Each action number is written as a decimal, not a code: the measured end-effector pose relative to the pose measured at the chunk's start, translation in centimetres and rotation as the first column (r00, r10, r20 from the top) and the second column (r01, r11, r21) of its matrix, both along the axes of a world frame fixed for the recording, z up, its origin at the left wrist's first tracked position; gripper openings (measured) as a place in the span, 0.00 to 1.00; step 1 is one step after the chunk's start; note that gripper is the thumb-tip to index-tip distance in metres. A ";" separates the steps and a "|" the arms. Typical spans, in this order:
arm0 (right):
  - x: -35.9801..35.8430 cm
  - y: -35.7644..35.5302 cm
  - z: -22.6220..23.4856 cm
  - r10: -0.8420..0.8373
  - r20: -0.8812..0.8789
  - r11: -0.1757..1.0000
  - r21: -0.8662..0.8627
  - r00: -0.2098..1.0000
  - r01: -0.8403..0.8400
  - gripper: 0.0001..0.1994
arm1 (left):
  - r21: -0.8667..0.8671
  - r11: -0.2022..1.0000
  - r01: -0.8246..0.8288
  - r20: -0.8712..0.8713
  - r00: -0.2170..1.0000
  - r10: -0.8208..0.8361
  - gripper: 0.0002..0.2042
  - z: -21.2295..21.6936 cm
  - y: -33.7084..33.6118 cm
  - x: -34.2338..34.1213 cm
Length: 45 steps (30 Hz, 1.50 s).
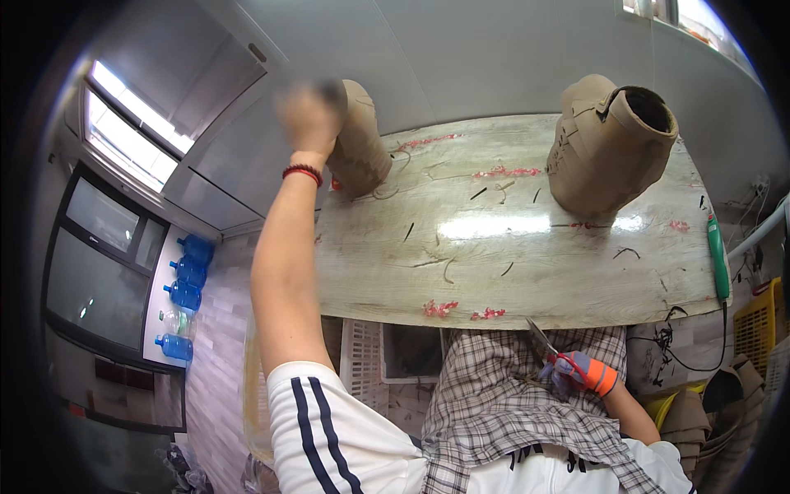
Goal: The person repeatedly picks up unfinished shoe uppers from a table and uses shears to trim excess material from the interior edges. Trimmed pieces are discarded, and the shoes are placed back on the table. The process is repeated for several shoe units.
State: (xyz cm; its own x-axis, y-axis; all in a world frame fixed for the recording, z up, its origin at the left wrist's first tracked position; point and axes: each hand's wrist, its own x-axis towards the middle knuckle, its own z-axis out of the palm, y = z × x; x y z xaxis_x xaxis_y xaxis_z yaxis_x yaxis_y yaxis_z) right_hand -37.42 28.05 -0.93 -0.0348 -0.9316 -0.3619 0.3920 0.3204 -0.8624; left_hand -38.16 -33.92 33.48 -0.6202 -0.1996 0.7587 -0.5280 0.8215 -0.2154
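My left hand reaches far forward at the top end of a tall brown hollow piece standing at the table's back left. Blur covers its fingers, so whether they grip the piece cannot be made out. A red bracelet circles that wrist. Low over my plaid apron, my right hand, in a grey glove with an orange cuff, is closed on red-handled scissors, their blades pointing up toward the table's front edge. A second brown hollow piece, with layered panels and an open top, stands at the back right.
Black and tan scraps and red marks dot the worn wooden table. A green corded tool lies along its right edge. White baskets sit below; a yellow crate and brown pieces are at right. Blue water bottles line the left.
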 end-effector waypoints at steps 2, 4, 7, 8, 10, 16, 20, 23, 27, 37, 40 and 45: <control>0.2 -0.2 0.3 -0.026 -0.042 1.000 0.001 0.999 0.026 0.35 | -0.274 0.954 0.126 -0.106 0.981 -0.160 0.11 1.6 -1.7 1.7; 0.6 0.4 0.0 -0.055 -0.050 0.998 0.009 0.997 0.055 0.34 | -0.407 0.903 0.139 -0.174 0.958 -0.226 0.11 4.1 -1.3 3.9; 0.6 1.0 1.4 -0.089 -0.343 0.995 -0.076 0.935 0.067 0.33 | 0.043 0.915 0.400 -0.396 0.848 -0.352 0.11 9.2 6.5 9.4; 0.9 1.7 0.9 -0.175 -0.384 0.975 -0.193 0.907 0.106 0.28 | 0.202 0.766 0.610 -0.462 0.749 -0.475 0.10 9.7 9.5 12.1; 1.1 2.4 6.5 -0.165 -0.416 0.981 0.026 0.894 0.194 0.21 | 0.379 0.324 0.867 -0.764 0.491 -0.418 0.11 7.6 13.9 17.5; -1.4 3.1 11.5 -0.449 -0.576 0.886 -0.192 0.683 0.421 0.19 | 0.337 -0.571 0.749 -0.801 0.547 0.244 0.21 -7.4 29.1 25.6; 1.7 -0.5 14.9 -0.315 -0.934 0.947 -0.298 0.171 0.119 0.18 | 0.018 -0.762 0.647 -0.395 0.704 0.589 0.21 -21.2 34.2 32.3; 2.6 -3.3 13.0 -0.094 -0.993 0.995 -0.097 0.072 -0.037 0.16 | 0.191 -0.695 0.693 -0.167 0.721 0.673 0.23 -23.4 36.6 32.8; 3.4 -5.2 10.1 -0.013 -0.999 0.996 -0.008 -0.052 -0.090 0.16 | 0.203 -0.677 0.707 -0.234 0.707 0.668 0.25 -26.5 36.6 33.7; 4.9 -7.1 6.9 0.182 -0.983 0.973 0.183 -0.021 -0.138 0.15 | 0.329 -0.585 0.741 -0.611 0.639 0.467 0.13 -34.0 36.7 33.9; 5.9 -7.7 7.2 0.171 -0.984 0.976 0.176 -0.046 -0.131 0.15 | 0.691 -0.387 0.610 -0.581 0.788 0.206 0.13 -36.0 36.3 33.7; 6.2 -7.9 6.9 0.148 -0.987 0.979 0.156 -0.066 -0.130 0.15 | 0.614 -0.489 0.619 -0.527 0.783 0.329 0.16 -35.5 36.2 32.8</control>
